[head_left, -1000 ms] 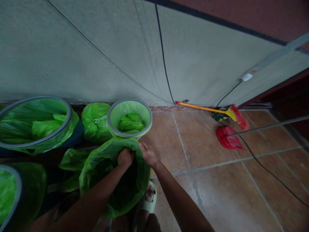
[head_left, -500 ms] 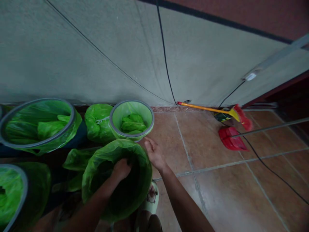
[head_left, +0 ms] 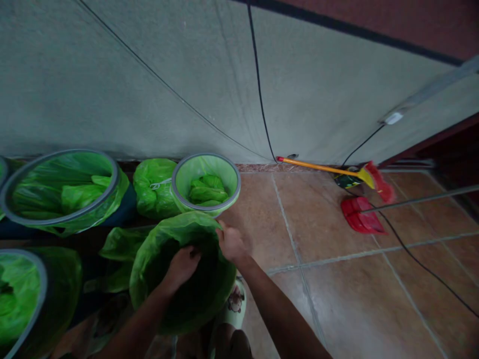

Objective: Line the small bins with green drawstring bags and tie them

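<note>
A bin lined with a green plastic bag point(head_left: 149, 279) stands in front of me, its liner folded out over the rim. My right hand point(head_left: 231, 242) grips the green bag at the right side of that rim, thumb on the inner side. Inside the mouth is my left hand point(head_left: 184, 265), its fingers curled together; the dark interior hides what they hold, if anything. Just beyond, a smaller grey-rimmed bin point(head_left: 236, 185) has a green liner with a bunched green bag in it. A tied green bag point(head_left: 153, 187) rests to its left.
More lined bins stand left: a wide blue one point(head_left: 121, 202) at the wall and a grey-rimmed one point(head_left: 42, 284) nearer. Rightward on the tiled floor lie a broom point(head_left: 318, 167), a red dustpan point(head_left: 359, 214) and a black cable point(head_left: 422, 264). My shoe point(head_left: 236, 304) is beside the bin.
My right hand has come down and inward from just outside the rim and closed on the bag's edge. My left hand has shifted slightly left inside the bin.
</note>
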Motion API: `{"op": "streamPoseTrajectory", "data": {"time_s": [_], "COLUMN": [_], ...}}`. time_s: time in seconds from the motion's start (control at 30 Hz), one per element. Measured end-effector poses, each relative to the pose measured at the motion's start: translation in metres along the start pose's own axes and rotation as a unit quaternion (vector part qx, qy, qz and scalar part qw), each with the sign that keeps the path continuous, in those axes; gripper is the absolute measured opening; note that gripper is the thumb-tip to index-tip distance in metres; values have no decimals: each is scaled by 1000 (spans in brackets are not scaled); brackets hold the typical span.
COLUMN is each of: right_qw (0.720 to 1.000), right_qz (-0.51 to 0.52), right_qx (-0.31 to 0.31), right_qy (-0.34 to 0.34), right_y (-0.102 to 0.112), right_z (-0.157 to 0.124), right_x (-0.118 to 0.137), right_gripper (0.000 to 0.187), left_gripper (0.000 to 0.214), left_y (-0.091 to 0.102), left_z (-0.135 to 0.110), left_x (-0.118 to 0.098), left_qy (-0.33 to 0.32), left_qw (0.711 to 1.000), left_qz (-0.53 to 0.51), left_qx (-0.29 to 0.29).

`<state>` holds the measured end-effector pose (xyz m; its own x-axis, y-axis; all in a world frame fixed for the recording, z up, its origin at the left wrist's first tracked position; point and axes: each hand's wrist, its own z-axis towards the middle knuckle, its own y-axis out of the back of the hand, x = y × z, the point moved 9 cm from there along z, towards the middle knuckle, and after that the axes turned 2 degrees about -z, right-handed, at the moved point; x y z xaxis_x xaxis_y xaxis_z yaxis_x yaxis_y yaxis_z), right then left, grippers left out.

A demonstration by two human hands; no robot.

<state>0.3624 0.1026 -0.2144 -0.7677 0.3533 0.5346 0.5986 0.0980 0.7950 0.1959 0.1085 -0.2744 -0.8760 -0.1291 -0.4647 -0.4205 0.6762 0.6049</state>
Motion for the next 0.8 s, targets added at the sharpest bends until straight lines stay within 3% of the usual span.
{"op": "streamPoseTrajectory", "data": {"time_s": [0.1,0.23,0.3,0.4,0.5,0.63,0.8], "right_qw": [991,977,974,973,983,996,999], "right_qz": [75,161,158,141,100,41,28], "right_qx": [-69,-91,-120,-171,-153,-65,-13], "right_qy": [-89,-103,-113,-61,16,41,13], "right_y": [0,-8,3,34,45,19,-8], "right_z": [-40,-95,-104,-85,-45,-11,-12], "right_x": [-29,-49,-56,-43,-13,11,-2], "right_gripper": [37,48,57,48,41,40,38], "left_gripper": [27,29,38,55,52,35,37], "left_y": [10,32,38,35,22,11,-13], "left_z": [-5,-14,-17,-11,3,18,28], "left_x": [2,3,1,-7,-22,-36,-36], "left_qy": [6,26,36,41,15,-20,-44], "left_qw": [999,987,977,976,989,989,985], "left_qz": [-26,-49,-62,-63,-4,105,165], "left_qx": [-33,-153,-201,-203,-150,-107,-38]}}
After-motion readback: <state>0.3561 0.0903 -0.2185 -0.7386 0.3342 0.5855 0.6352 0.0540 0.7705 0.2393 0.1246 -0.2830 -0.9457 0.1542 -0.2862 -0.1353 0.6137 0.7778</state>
